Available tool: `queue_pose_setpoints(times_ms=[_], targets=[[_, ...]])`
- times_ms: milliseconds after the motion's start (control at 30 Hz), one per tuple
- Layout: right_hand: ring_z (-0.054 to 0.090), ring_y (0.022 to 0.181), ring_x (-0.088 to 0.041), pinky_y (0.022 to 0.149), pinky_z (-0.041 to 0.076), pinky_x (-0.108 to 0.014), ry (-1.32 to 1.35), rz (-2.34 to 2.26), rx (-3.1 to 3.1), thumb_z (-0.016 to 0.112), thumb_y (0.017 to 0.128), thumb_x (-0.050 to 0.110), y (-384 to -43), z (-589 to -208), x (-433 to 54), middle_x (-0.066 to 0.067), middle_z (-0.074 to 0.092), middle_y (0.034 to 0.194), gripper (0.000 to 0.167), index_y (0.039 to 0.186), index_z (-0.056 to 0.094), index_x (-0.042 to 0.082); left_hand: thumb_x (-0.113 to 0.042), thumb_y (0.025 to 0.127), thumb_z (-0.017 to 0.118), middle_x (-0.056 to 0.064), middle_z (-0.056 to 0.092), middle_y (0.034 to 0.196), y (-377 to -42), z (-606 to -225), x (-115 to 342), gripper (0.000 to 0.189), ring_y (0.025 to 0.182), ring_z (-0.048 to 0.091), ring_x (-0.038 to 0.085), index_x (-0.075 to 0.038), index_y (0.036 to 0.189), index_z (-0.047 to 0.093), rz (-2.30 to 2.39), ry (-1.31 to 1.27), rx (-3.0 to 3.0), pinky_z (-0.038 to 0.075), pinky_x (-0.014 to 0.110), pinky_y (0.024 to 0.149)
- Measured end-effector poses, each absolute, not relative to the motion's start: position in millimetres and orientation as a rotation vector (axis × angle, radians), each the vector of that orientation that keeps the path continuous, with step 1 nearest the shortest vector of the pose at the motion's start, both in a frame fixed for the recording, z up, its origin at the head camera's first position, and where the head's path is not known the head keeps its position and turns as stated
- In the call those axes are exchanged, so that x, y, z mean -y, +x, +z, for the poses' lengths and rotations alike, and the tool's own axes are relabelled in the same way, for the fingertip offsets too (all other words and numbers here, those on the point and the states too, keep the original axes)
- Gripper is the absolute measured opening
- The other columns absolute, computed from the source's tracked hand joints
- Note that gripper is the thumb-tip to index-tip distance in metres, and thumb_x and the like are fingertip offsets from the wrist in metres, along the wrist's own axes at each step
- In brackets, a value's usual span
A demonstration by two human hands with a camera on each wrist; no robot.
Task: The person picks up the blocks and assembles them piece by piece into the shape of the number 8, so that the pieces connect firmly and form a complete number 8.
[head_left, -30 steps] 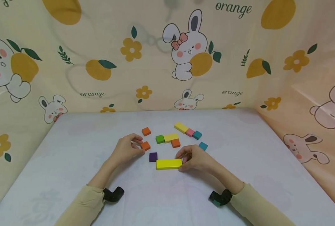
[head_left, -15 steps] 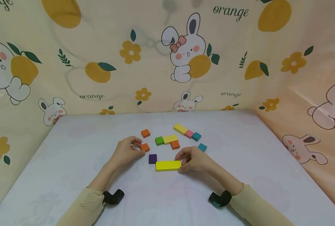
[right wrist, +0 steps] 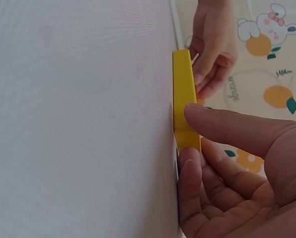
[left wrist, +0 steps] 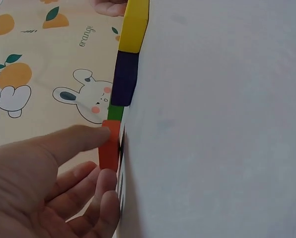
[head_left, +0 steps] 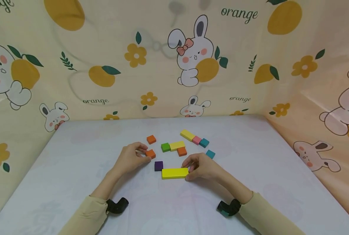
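Observation:
My left hand (head_left: 132,156) pinches a small orange block (head_left: 150,154) on the white table. In the left wrist view the thumb lies against one side of that orange block (left wrist: 109,145), and the curled fingertips sit at its end. My right hand (head_left: 202,166) holds the right end of a long yellow block (head_left: 175,173) lying flat. The right wrist view has the thumb on one face of the yellow block (right wrist: 184,94), fingers curled by its end. A dark purple block (head_left: 158,166) stands at the yellow block's upper left corner, between the hands.
Beyond the hands, a green block (head_left: 165,147), a shorter yellow block (head_left: 177,146) and an orange one (head_left: 181,151) form a cluster. Farther right, yellow (head_left: 187,134), pink (head_left: 196,140) and blue (head_left: 204,142) blocks make a row. Another blue block (head_left: 210,154) lies near the right hand; a loose orange block (head_left: 151,139) lies behind the left.
The head view has tilted slightly, so the scene sits a little lower. Both hands keep their holds, and the blocks stay in the same arrangement.

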State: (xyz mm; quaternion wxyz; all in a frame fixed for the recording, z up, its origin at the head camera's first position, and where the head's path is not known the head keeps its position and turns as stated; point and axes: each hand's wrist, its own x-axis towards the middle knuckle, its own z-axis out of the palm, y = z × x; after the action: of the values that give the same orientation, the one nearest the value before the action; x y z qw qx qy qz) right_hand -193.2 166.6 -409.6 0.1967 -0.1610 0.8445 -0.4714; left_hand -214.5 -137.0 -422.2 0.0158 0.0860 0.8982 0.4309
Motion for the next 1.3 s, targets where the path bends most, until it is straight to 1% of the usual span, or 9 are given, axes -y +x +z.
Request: queue_pose_setpoints(times_ms=[333, 567, 800, 1000, 1133, 1300], targets=[[0.057, 0.076, -0.023, 0.066, 0.049, -0.027, -0.447, -1.319, -2.368, 0.086, 0.073, 0.004, -194.2, -411.5, -165.5, -0.006, 0.064, 0.088, 0.033, 0.103, 0.071, 0.008, -0.020, 0.079, 0.084, 0.001, 0.069, 0.096, -217.0, -415.3, 146.2, 0.036, 0.078, 0.064, 0.017, -0.008, 0.108, 0.067, 1.367, 0.348, -2.765, 0.054, 0.032, 0.072], [0.057, 0.076, -0.024, 0.066, 0.049, -0.027, -0.448, -1.312, -2.384, 0.087, 0.073, 0.004, -194.1, -411.1, -166.1, -0.005, 0.064, 0.089, 0.033, 0.102, 0.071, 0.008, -0.023, 0.078, 0.084, 0.001, 0.070, 0.098, -216.4, -406.7, 148.7, 0.037, 0.077, 0.064, 0.017, -0.009, 0.108, 0.068, 1.381, 0.385, -2.755, 0.053, 0.032, 0.067], [0.057, 0.076, -0.023, 0.065, 0.049, -0.027, -0.442, -1.313, -2.383, 0.086, 0.074, 0.005, -193.7, -409.1, -166.7, -0.006, 0.064, 0.089, 0.033, 0.102, 0.071, 0.008, -0.022, 0.078, 0.085, 0.000, 0.069, 0.101, -214.0, -395.0, 148.3, 0.037, 0.078, 0.063, 0.017, -0.009, 0.109, 0.068, 1.419, 0.531, -2.717, 0.053, 0.034, 0.061], [0.057, 0.076, -0.023, 0.066, 0.049, -0.027, -0.431, -1.306, -2.392, 0.086, 0.074, 0.005, -193.1, -407.5, -166.3, -0.006, 0.064, 0.089, 0.033, 0.103, 0.071, 0.008, -0.022, 0.079, 0.084, -0.006, 0.067, 0.104, -199.3, -383.5, 143.4, 0.037, 0.079, 0.062, 0.016, -0.014, 0.112, 0.068, 1.385, 0.702, -2.651, 0.053, 0.032, 0.065], [0.058, 0.076, -0.023, 0.067, 0.049, -0.028, -0.425, -1.297, -2.396, 0.086, 0.074, 0.005, -193.2, -409.0, -166.4, -0.005, 0.065, 0.090, 0.033, 0.103, 0.071, 0.008, -0.022, 0.081, 0.083, -0.009, 0.067, 0.103, -182.6, -385.6, 145.7, 0.037, 0.079, 0.062, 0.014, -0.013, 0.113, 0.068, 1.295, 0.828, -2.588, 0.052, 0.030, 0.067], [0.058, 0.077, -0.023, 0.067, 0.050, -0.028, -0.436, -1.304, -2.387, 0.087, 0.073, 0.005, -192.6, -409.7, -165.8, -0.005, 0.065, 0.091, 0.033, 0.103, 0.071, 0.008, -0.026, 0.080, 0.084, -0.011, 0.067, 0.099, -165.5, -394.0, 151.4, 0.037, 0.077, 0.061, 0.013, -0.013, 0.111, 0.069, 1.242, 0.850, -2.519, 0.051, 0.028, 0.064]])
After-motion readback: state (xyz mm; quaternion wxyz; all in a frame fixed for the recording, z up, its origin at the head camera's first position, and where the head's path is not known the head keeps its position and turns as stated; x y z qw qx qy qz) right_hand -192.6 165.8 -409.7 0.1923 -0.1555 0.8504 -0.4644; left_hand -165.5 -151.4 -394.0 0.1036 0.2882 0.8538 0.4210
